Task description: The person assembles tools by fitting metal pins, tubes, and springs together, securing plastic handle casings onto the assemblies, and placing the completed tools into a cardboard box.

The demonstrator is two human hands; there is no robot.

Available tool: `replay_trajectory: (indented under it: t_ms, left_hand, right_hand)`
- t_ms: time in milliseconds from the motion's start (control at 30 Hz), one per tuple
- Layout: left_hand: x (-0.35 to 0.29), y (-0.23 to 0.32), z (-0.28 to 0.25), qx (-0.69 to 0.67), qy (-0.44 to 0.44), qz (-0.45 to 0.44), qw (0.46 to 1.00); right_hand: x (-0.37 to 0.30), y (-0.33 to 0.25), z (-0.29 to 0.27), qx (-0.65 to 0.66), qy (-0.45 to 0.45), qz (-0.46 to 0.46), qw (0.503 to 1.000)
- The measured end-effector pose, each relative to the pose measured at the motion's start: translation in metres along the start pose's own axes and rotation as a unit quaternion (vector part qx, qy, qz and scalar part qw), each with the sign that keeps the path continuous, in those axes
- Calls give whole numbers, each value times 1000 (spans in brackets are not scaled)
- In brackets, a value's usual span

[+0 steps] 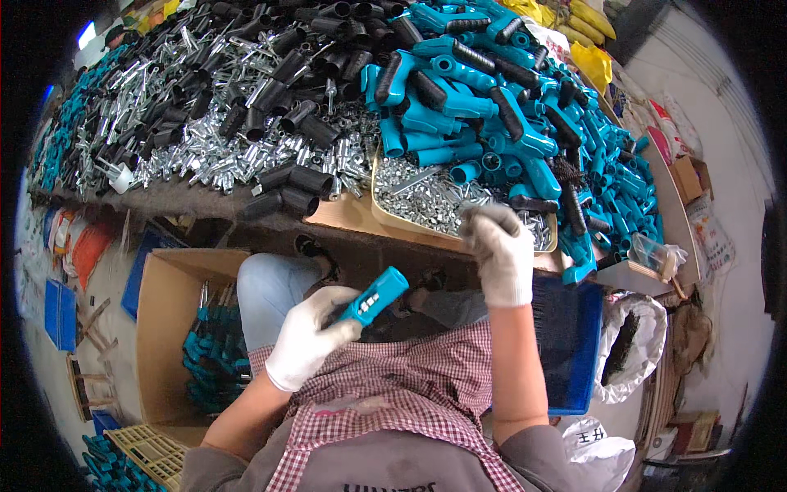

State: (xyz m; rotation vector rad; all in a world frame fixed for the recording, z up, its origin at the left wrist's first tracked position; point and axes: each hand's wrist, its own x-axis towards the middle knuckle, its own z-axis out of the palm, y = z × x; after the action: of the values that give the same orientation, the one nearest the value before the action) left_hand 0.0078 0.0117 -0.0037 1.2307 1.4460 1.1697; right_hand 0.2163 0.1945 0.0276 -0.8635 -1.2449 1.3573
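Note:
My left hand, in a white glove, is closed around a teal plastic tool housing. Its round end points up and to the right, and small shiny metal pieces show in a slot on its side; the rest is covered by the glove. My gloved right hand is over the front right part of a shallow cream tray of small metal parts. Its fingers are curled together, and whatever is between them is hidden. The fingertips are darkened.
Teal pistol-shaped housings with black grips are heaped behind the tray. Black tubes and shiny metal parts cover the bench to the left. A cardboard box with teal tools stands at my left, a blue crate at my right.

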Motion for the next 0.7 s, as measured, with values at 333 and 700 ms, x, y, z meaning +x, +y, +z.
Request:
replay_trajectory:
  t_ms: [333,700]
  left_hand:
    - [6,-12,9,-166,84,0,983]
    - [-6,-6,-14,-133,9,-4,991]
  right_hand:
    - [-82,20,60,-237,-164,6,957]
    - [-72,34,62,-24,-234,220,947]
